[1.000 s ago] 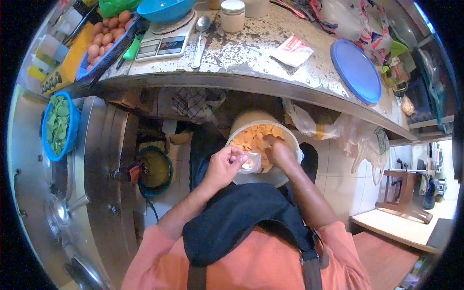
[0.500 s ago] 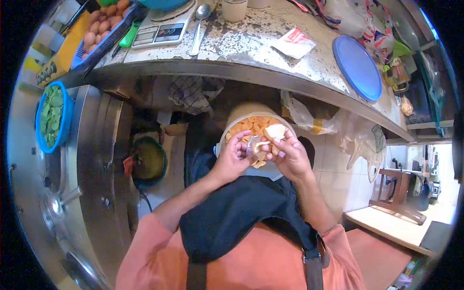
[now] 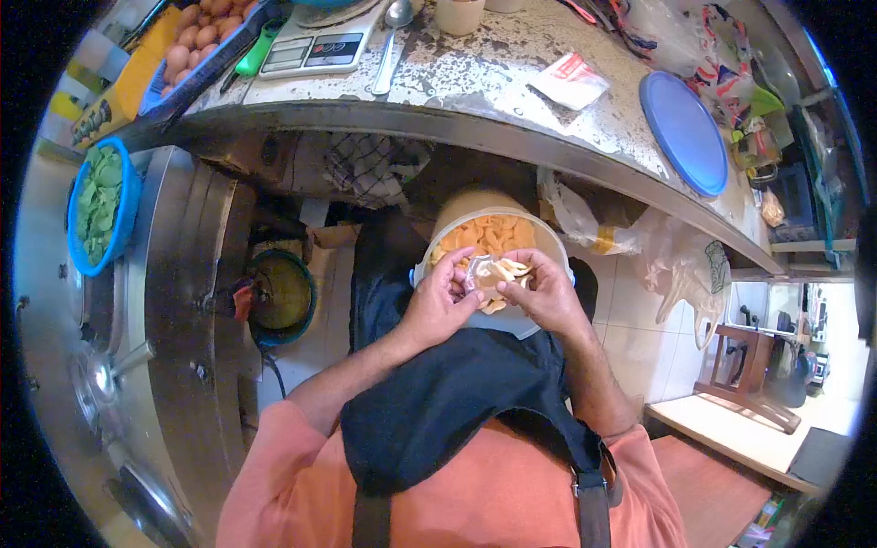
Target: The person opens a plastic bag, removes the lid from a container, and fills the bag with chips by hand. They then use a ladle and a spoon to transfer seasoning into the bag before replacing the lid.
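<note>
A tub (image 3: 463,202) with a pale rim sits at my lap, filled with orange-yellow chips (image 3: 491,234). Above it, my left hand (image 3: 442,300) pinches a small clear plastic bag (image 3: 477,271) by its edge. My right hand (image 3: 548,297) has its fingers closed around several pale, curved chips (image 3: 512,270), right at the bag's mouth. The two hands nearly meet over the tub. How many chips are inside the bag is hard to make out.
On the worn counter (image 3: 475,82) are a kitchen scale (image 3: 315,50), a spoon (image 3: 387,59), a white-and-red packet (image 3: 571,80) and a blue lid (image 3: 683,132). Eggs (image 3: 196,41) fill a blue tray. A blue basin (image 3: 131,205) of green leaves stands left.
My right hand has moved left toward the bag, and the chips in it now touch or overlap the bag's opening. My left hand stays in nearly the same place. The view has shifted slightly.
</note>
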`<state>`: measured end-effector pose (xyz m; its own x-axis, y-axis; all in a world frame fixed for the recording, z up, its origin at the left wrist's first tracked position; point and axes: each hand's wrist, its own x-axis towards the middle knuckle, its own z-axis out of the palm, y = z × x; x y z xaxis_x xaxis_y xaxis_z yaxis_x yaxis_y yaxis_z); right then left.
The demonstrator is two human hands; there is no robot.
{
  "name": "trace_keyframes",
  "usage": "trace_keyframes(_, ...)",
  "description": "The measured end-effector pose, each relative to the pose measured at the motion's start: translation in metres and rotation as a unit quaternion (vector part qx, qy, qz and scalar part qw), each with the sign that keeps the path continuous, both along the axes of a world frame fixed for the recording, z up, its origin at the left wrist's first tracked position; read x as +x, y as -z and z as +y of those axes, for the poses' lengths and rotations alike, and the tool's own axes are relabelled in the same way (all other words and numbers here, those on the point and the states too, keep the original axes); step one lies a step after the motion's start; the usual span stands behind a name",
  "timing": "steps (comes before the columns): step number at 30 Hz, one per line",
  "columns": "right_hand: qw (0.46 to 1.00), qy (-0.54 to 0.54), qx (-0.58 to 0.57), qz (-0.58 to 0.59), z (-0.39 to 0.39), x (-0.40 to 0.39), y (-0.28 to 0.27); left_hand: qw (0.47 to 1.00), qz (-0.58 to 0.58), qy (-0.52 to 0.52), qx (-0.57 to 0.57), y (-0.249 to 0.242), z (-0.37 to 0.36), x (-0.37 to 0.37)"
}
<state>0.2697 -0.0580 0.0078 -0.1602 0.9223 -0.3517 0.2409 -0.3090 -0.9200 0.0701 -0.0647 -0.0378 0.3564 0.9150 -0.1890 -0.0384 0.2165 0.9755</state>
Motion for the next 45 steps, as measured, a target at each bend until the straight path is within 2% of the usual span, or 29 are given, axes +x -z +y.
trace_keyframes(1, 0.997, -0.022, 0.074, -0.023, 0.0, 0.001, 0.007, 1.0, 0.017, -0.002, 0.011, -0.001, 0.0, -0.001)
trace_keyframes(2, 0.997, -0.023, 0.075, -0.022, -0.001, 0.004, 0.011, 1.0, 0.018, -0.003, 0.011, -0.002, 0.0, -0.002)
trace_keyframes(4, 0.98, -0.087, 0.129, -0.12, 0.0, 0.002, 0.006, 1.0, 0.017, -0.006, 0.011, -0.005, -0.003, -0.005)
trace_keyframes(8, 0.967, -0.125, 0.129, -0.181, 0.002, -0.005, -0.021, 0.998, 0.05, 0.002, 0.029, -0.008, -0.005, -0.009)
trace_keyframes(14, 0.98, -0.106, -0.004, -0.169, 0.007, -0.007, -0.021, 0.998, 0.062, -0.012, 0.027, -0.004, -0.01, -0.018)
trace_keyframes(16, 0.942, -0.204, 0.098, -0.246, 0.008, -0.012, -0.016, 0.999, 0.044, -0.011, 0.014, 0.0, -0.013, -0.018)
trace_keyframes(17, 0.943, -0.204, 0.098, -0.246, 0.008, -0.018, -0.016, 0.999, 0.044, -0.011, 0.013, 0.003, -0.014, -0.018)
trace_keyframes(19, 0.882, -0.266, 0.081, -0.38, 0.01, -0.031, -0.019, 0.998, 0.059, -0.003, 0.033, 0.005, -0.016, -0.018)
trace_keyframes(20, 0.873, -0.28, 0.084, -0.39, 0.012, -0.031, -0.015, 0.998, 0.06, -0.004, 0.034, 0.006, -0.016, -0.019)
trace_keyframes(24, 0.884, -0.263, 0.119, -0.368, 0.011, -0.029, -0.007, 0.996, 0.082, -0.01, 0.033, 0.003, -0.017, -0.024)
trace_keyframes(29, 0.941, -0.21, 0.09, -0.251, 0.01, -0.027, -0.011, 0.997, 0.07, -0.009, 0.03, 0.004, -0.018, -0.026)
trace_keyframes(32, 0.912, -0.273, 0.118, -0.283, 0.008, -0.028, -0.003, 0.998, 0.057, -0.027, 0.013, -0.001, -0.018, -0.025)
trace_keyframes(36, 0.897, -0.289, 0.118, -0.313, 0.009, -0.03, -0.011, 0.996, 0.082, -0.015, 0.032, 0.002, -0.016, -0.029)
trace_keyframes(38, 0.948, -0.221, 0.052, -0.224, 0.011, -0.023, -0.024, 0.994, 0.098, -0.011, 0.036, 0.002, -0.015, -0.032)
trace_keyframes(39, 0.948, -0.221, 0.052, -0.223, 0.01, -0.022, -0.022, 0.996, 0.086, -0.013, 0.024, 0.001, -0.015, -0.032)
trace_keyframes(41, 0.978, -0.178, 0.078, -0.08, 0.006, -0.02, -0.02, 0.997, 0.075, -0.01, 0.013, 0.001, -0.015, -0.032)
trace_keyframes(45, 0.971, -0.213, 0.088, -0.069, -0.002, -0.028, -0.036, 0.999, 0.039, -0.016, 0.011, 0.006, -0.016, -0.031)
